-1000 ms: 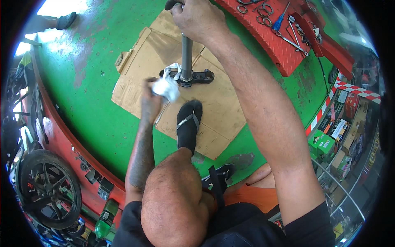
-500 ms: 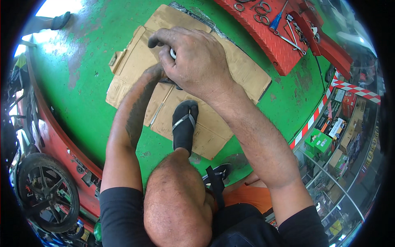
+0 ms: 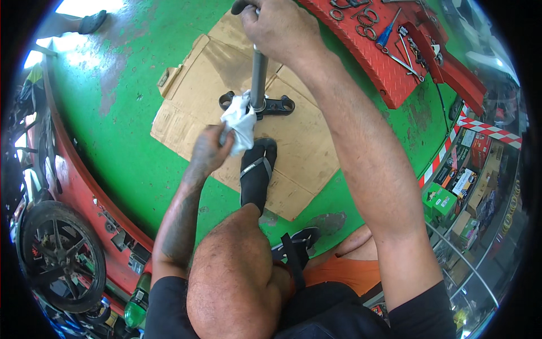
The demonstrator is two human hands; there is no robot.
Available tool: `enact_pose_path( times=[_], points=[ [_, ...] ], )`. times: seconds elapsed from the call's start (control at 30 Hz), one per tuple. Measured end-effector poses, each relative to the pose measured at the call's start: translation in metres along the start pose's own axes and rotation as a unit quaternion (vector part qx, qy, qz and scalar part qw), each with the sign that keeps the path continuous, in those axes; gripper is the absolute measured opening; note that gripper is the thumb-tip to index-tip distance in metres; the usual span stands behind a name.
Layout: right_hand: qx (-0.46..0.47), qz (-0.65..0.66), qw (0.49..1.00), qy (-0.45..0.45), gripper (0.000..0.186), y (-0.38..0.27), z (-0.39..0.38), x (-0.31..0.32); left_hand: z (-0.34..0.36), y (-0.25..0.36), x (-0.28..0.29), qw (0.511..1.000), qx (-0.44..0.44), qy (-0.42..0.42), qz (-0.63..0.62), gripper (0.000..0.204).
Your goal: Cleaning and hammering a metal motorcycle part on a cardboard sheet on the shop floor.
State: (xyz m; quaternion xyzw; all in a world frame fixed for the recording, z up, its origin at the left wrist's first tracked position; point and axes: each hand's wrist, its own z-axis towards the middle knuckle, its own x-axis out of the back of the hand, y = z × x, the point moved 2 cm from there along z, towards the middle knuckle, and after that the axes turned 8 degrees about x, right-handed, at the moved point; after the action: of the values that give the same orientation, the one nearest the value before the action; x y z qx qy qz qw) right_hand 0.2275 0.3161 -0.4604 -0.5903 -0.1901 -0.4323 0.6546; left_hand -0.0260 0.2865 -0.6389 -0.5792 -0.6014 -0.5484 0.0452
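Observation:
A motorcycle steering stem [image 3: 258, 79] stands upright, a grey metal tube rising from a black triple clamp [image 3: 280, 105] with a round hole at each end. Around the upper end of the tube my right hand [image 3: 285, 33] is closed; the tip itself is mostly hidden. In my left hand [image 3: 210, 150] is a crumpled white cloth [image 3: 241, 123], pinched by the fingers and lying against the foot of the stem. The cloth covers part of the clamp's left arm. My foot in a black sock and sandal [image 3: 257, 169] is just on the near side of the clamp.
Flattened cardboard [image 3: 299, 181] lies under the clamp on the green floor [image 3: 130, 113]. At the upper right, a red metal platform [image 3: 372, 62] carries rings, a screwdriver [image 3: 388, 28] and wrenches. A wheel [image 3: 63, 257] is at left; boxed goods [image 3: 440, 200] fill a case at right.
My hands have moved apart: the right went farther up and away, the left came down toward the stem's foot. The stem, clamp and white cloth now show, where my hands and arms hid them before.

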Motion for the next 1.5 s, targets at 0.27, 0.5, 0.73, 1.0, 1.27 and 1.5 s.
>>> enact_pose_path(
  times=[0.27,0.5,0.73,1.0,1.27,1.5],
  points=[
    [-0.065,-0.018,0.997,-0.041,0.03,-0.001,0.023,0.008,0.042,0.046,-0.028,0.976,-0.081,0.201,0.035,0.024],
    [-0.069,-0.001,0.997,-0.037,0.033,0.0,0.025,0.008,-0.028,0.06,-0.102,0.891,-0.337,-0.214,0.215,0.022],
    [-0.048,-0.024,0.998,-0.027,0.033,-0.003,0.02,0.008,0.02,0.046,-0.014,0.953,-0.197,0.198,-0.12,0.032],
    [0.024,0.106,0.993,0.041,0.023,0.0,-0.022,-0.019,0.032,0.006,-0.046,0.95,-0.254,0.098,0.153,0.038],
    [0.036,0.449,0.88,0.153,0.014,-0.071,-0.131,-0.045,-0.069,-0.145,-0.016,0.933,0.141,0.269,-0.195,0.032],
    [-0.011,0.578,0.804,0.142,0.049,-0.052,-0.065,-0.038,-0.108,-0.152,-0.034,0.921,0.182,0.217,-0.269,0.033]
  ],
)
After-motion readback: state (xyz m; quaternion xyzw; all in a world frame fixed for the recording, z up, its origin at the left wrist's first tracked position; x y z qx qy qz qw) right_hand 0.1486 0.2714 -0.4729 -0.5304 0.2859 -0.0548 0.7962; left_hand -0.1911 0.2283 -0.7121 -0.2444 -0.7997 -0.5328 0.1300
